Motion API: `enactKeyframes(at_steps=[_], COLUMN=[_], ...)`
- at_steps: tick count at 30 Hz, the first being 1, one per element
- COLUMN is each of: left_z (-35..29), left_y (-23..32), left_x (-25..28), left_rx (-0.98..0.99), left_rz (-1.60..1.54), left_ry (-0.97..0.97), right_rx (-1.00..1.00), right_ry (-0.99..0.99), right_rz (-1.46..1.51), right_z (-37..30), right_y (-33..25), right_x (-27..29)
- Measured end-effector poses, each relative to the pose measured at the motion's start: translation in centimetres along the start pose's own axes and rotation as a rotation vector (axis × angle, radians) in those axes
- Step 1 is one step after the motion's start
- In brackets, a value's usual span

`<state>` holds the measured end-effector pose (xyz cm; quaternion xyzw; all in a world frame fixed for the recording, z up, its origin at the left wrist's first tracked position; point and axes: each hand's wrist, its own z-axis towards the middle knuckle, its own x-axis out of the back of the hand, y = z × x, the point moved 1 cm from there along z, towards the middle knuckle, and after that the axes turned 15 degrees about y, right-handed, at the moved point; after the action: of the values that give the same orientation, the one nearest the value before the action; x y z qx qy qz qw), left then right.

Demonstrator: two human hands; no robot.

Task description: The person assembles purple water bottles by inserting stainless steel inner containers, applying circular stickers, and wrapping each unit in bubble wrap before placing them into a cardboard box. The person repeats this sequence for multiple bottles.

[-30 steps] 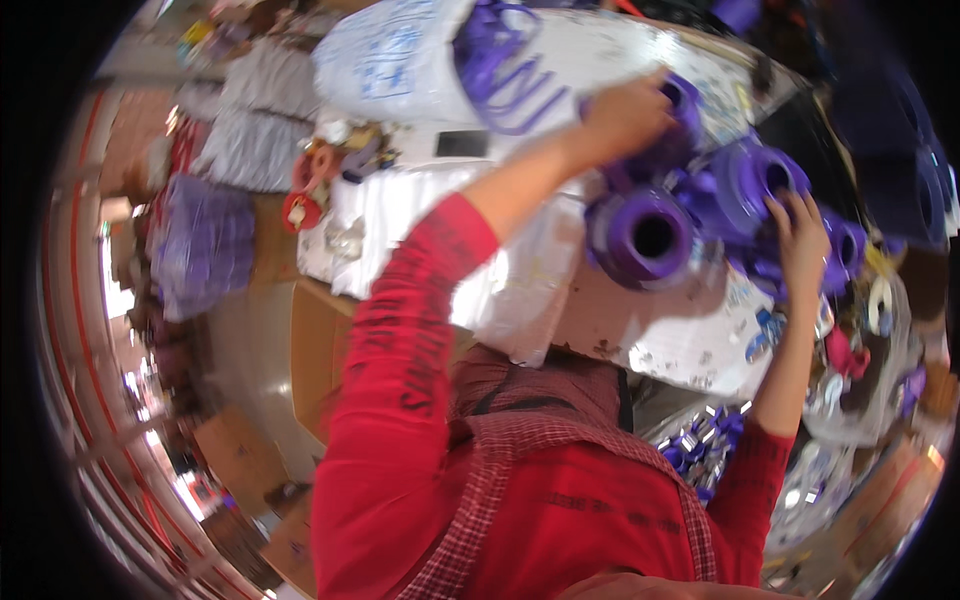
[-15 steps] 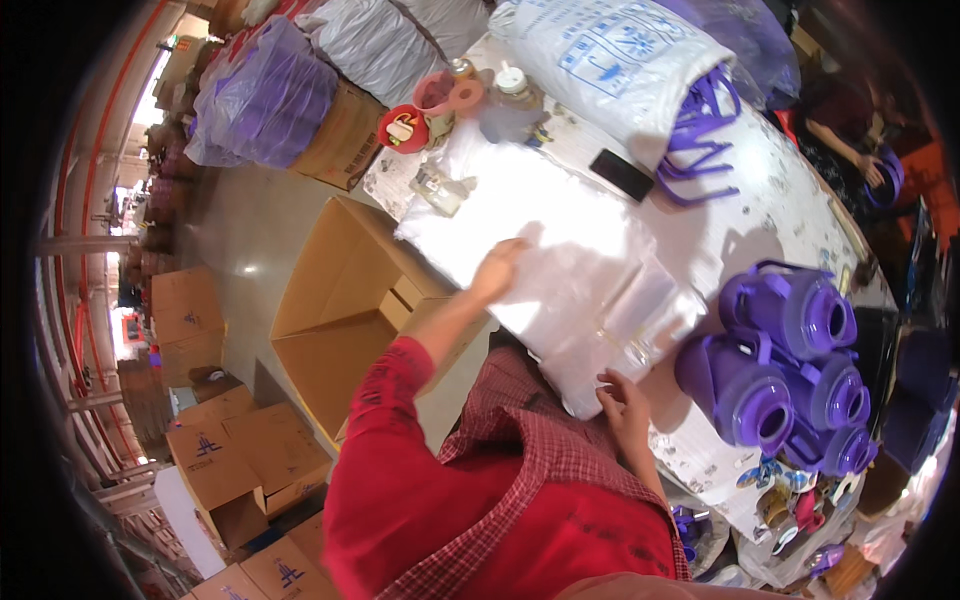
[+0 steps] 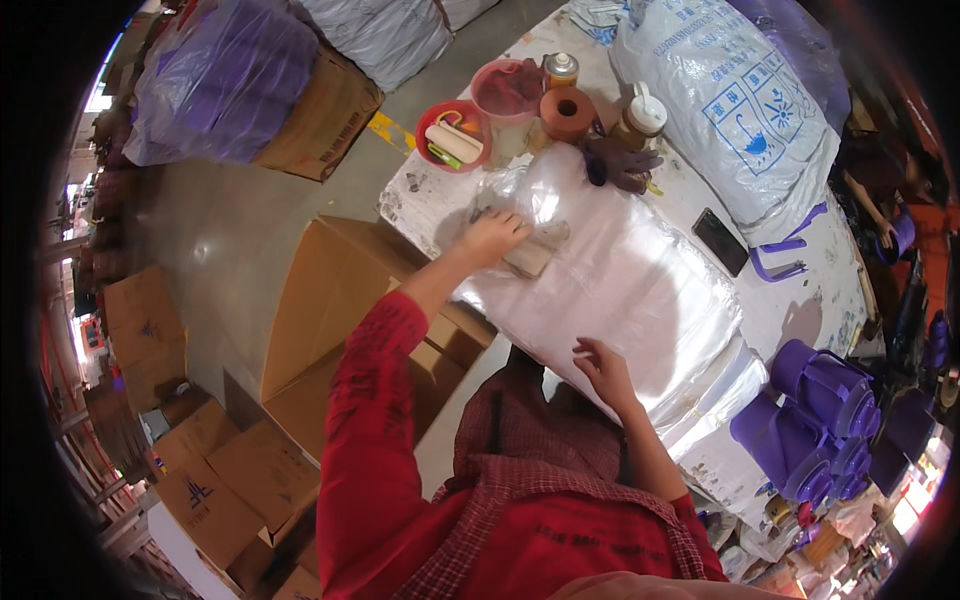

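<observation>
On the white table lies a stack of clear plastic bags (image 3: 640, 290), shiny under bright light. My left hand (image 3: 497, 237) is at the stack's far-left part, its fingers bent over a small clear packet (image 3: 533, 258) with greyish-beige contents. The hand hides part of this packet. My right hand (image 3: 608, 378) hovers at the near edge of the stack, fingers apart, holding nothing.
An open cardboard box (image 3: 300, 330) stands left of the table. Farther back are a red tub (image 3: 455, 135), a brown tape roll (image 3: 566, 112), dark gloves (image 3: 622, 165) and a white-capped bottle (image 3: 645, 112). A phone (image 3: 720, 242) and purple jugs (image 3: 815, 420) lie right.
My left hand has moved from the middle of the bags to the small packet. My right hand has shifted forward along the stack's near edge. The view has turned.
</observation>
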<state>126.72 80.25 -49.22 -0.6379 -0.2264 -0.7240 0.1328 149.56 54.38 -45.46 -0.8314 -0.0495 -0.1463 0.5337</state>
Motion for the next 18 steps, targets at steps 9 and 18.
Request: enactKeyframes(at_steps=[9, 18], left_z=[-8.9, -8.0], left_y=[-4.3, -15.8], left_x=[4.8, 0.1], left_rx=[1.261, 1.442], left_rz=[-0.510, 0.004], left_ry=[0.207, -0.004], right_rx=[-0.373, -0.530], right_ry=[0.256, 0.531], right_rz=[0.286, 0.215], right_z=[14.5, 18.3], right_y=[-1.3, -1.6], right_x=[-8.2, -12.9])
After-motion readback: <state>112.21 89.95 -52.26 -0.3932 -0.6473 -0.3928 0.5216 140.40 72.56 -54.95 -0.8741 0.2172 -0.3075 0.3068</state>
